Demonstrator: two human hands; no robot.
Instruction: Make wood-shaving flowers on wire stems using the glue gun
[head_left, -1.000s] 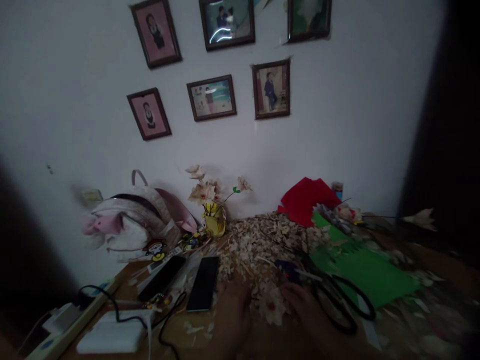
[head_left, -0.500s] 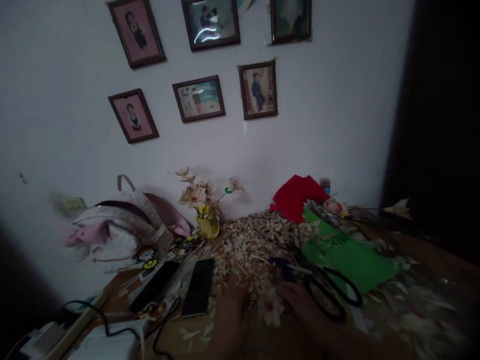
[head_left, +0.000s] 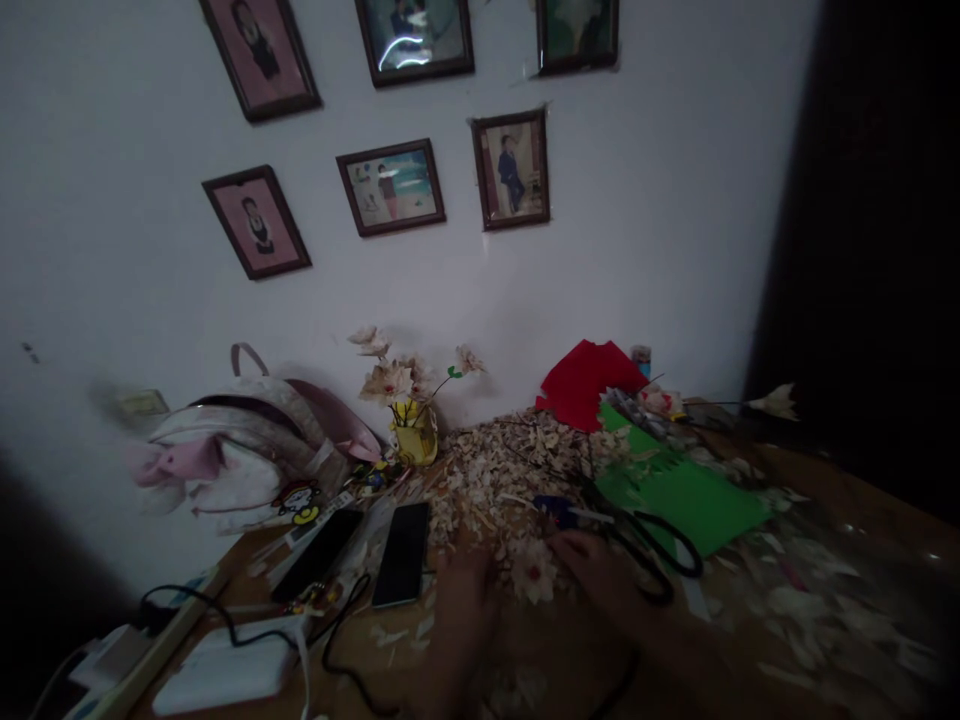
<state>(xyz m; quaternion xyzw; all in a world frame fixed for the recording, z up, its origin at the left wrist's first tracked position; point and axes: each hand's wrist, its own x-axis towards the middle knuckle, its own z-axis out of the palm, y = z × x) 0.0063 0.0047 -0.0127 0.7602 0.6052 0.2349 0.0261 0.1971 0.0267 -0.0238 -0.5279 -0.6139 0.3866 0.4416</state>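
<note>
At the near side of the wooden table (head_left: 555,650), a white box (head_left: 229,665) lies well to the left of a pale flower (head_left: 534,570), with a power strip (head_left: 146,670) farther left again. The flower sits between the two hands, its open face and red middle turned up toward the wearer and its petals spread all round; it looks roughly round, and the stem is too dark to make out, so its long axis cannot be told. The left hand (head_left: 466,580) is just left of the flower, fingers reaching forward and partly bent; whether it grips anything cannot be told. The right hand (head_left: 589,565) comes in from the right, thumb and fingertips by the petals' edge, and its hold is unclear too. Left of the flower lie a phone (head_left: 402,555) and, past it, a dark slab (head_left: 316,555). Just beyond the flower is a blue tool (head_left: 553,510), and to the right are black loops (head_left: 694,560) and a green sheet (head_left: 686,505). Behind the flower spreads a heap of pale scraps (head_left: 502,460), then a yellow vase (head_left: 416,442) of similar blooms to the left, a backpack (head_left: 262,440) farther left, and a red piece (head_left: 589,385) to the right. Framed photos (head_left: 514,170) hang on the wall beyond.
</note>
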